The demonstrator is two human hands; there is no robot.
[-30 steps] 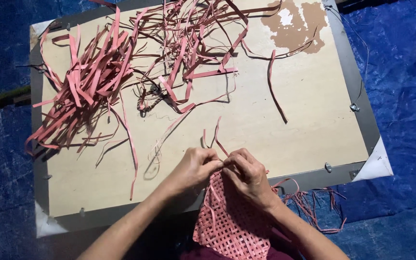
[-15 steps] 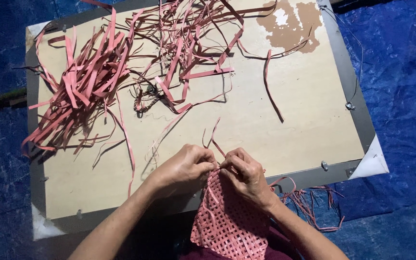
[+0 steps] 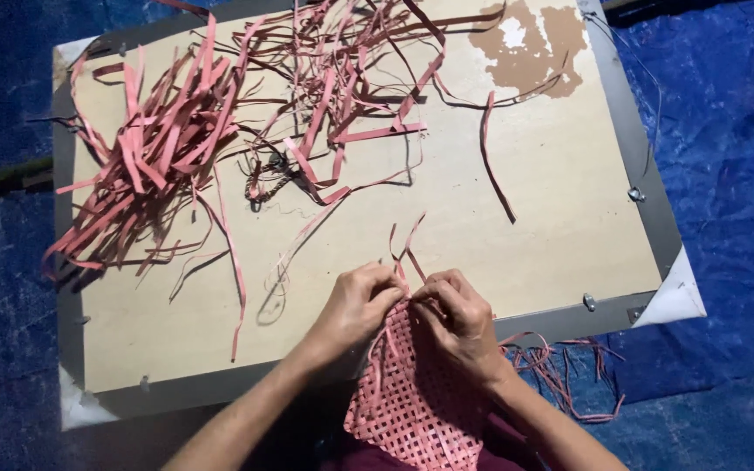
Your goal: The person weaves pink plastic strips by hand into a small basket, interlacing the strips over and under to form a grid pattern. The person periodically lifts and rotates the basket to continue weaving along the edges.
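I see my left hand (image 3: 355,310) and right hand (image 3: 455,323) meeting fingertip to fingertip, both pinched narrow on strips at the top edge of the pink mat (image 3: 412,401). The mat hangs just below my fingers. Loose strips (image 3: 176,148) lie well beyond them on the board (image 3: 551,218).

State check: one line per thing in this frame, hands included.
Left hand: pinched shut on pink strips at the mat's top edge.
Right hand: pinched shut on the same edge.
Pink woven lattice mat: partly woven, loose ends sticking up.
Heap of loose pink strips: tangled, unwoven.
Pale wooden board with grey frame: lying flat, brown patch worn through near one corner.
Blue tarp: spread, creased.
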